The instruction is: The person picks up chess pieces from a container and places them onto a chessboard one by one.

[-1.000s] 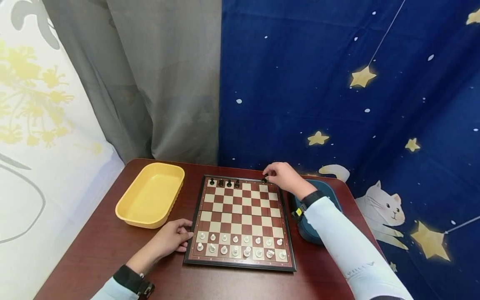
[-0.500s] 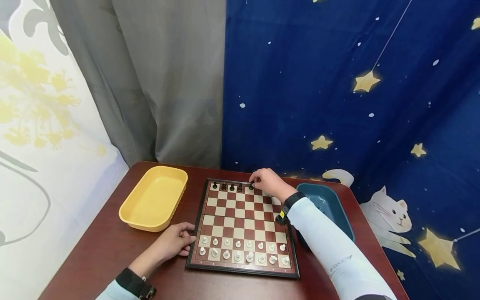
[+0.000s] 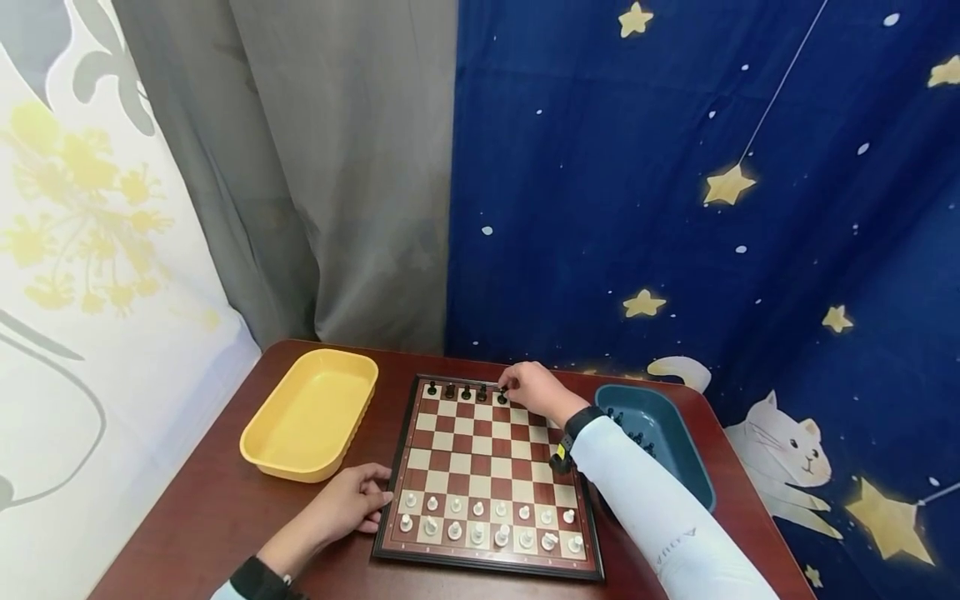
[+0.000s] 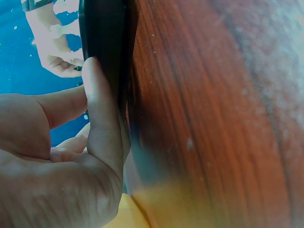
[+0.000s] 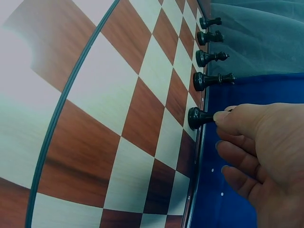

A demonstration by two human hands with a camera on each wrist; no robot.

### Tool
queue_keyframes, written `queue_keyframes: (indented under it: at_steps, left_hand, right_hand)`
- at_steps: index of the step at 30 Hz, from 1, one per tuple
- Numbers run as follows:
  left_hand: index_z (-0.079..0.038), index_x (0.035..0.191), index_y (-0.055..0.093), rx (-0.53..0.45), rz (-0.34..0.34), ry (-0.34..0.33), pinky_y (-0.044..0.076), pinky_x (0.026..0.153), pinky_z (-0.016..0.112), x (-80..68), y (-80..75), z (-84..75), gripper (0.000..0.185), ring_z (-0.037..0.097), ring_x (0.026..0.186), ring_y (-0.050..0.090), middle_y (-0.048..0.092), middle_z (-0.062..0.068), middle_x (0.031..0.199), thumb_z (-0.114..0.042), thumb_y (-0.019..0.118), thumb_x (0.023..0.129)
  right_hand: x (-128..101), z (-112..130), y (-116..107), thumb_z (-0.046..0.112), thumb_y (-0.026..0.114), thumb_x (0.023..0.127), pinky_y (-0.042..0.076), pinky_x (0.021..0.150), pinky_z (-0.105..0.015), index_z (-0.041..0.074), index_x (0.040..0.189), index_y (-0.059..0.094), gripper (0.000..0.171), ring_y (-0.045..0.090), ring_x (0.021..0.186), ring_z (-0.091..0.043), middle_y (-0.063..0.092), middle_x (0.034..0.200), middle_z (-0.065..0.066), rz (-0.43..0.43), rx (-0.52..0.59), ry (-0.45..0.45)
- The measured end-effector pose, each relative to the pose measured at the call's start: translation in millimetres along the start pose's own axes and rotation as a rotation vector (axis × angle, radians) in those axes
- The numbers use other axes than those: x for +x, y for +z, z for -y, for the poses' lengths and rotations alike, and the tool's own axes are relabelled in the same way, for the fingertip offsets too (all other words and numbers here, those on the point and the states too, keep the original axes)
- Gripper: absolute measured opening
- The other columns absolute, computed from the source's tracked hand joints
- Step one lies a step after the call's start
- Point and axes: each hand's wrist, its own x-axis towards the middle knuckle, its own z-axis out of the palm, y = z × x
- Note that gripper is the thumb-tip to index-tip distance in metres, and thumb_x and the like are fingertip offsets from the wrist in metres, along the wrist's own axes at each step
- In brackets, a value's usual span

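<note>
My right hand (image 3: 534, 387) is at the far edge of the chessboard (image 3: 481, 436). Between thumb and fingertips it pinches a black chess piece (image 5: 199, 118), whose base meets a light square in the right wrist view; the fingers hide its top. Beside it in the same row stands a crowned black piece (image 5: 213, 81), with several more black pieces (image 3: 450, 390) beyond. My left hand (image 3: 347, 507) rests at the board's left side, fingers touching the dark frame (image 4: 107, 42). White chess pieces (image 3: 477, 534) stand upright in two rows along the near side.
A yellow tray (image 3: 258, 461) stands on the table (image 3: 195, 500) to the left of the board. On the right is a blue tray (image 3: 693, 450) with several black pieces in it, partly behind my right forearm. Curtains hang behind the table.
My right hand has carried the black piece leftward from the far right corner to the square beside the other black pieces. My left hand stays at the board's edge. The head view has shifted slightly.
</note>
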Motion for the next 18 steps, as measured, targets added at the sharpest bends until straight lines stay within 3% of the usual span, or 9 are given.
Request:
queue_keyframes:
  at_steps: [9, 13, 18]
  left_hand:
    - [0.012, 0.136, 0.062, -0.015, 0.027, 0.024, 0.067, 0.059, 0.037, -1.8, 0.2, 4.7, 0.034, 0.018, 0.068, 0.064, 0.064, 0.008, 0.083, 0.000, 0.072, 0.105]
    - [0.012, 0.135, 0.062, -0.016, 0.028, 0.027, 0.067, 0.060, 0.038, -2.3, 0.3, 7.6, 0.034, 0.018, 0.068, 0.064, 0.064, 0.009, 0.083, 0.001, 0.072, 0.105]
    - [0.012, 0.136, 0.061, -0.017, 0.025, 0.038, 0.067, 0.059, 0.037, -0.3, -2.1, 5.2, 0.034, 0.018, 0.067, 0.065, 0.064, 0.009, 0.084, 0.000, 0.072, 0.105]
  right_hand:
    - [-16, -4, -2, 0.003, 0.077, 0.104, 0.053, 0.069, -0.034, 0.002, 0.144, 0.067, 0.042, 0.061, 0.077, -0.015, 0.068, 0.095, 0.002, 0.017, 0.021, 0.025]
    - [-37, -13, -17, 0.007, 0.079, 0.103, 0.056, 0.071, -0.036, 0.002, 0.140, 0.069, 0.038, 0.064, 0.080, -0.014, 0.069, 0.096, 0.002, -0.008, -0.007, 0.039]
    - [-70, -34, -52, 0.012, 0.080, 0.103, 0.060, 0.077, -0.038, 0.002, 0.127, 0.074, 0.026, 0.067, 0.089, -0.016, 0.072, 0.101, -0.001, -0.072, -0.053, 0.062]
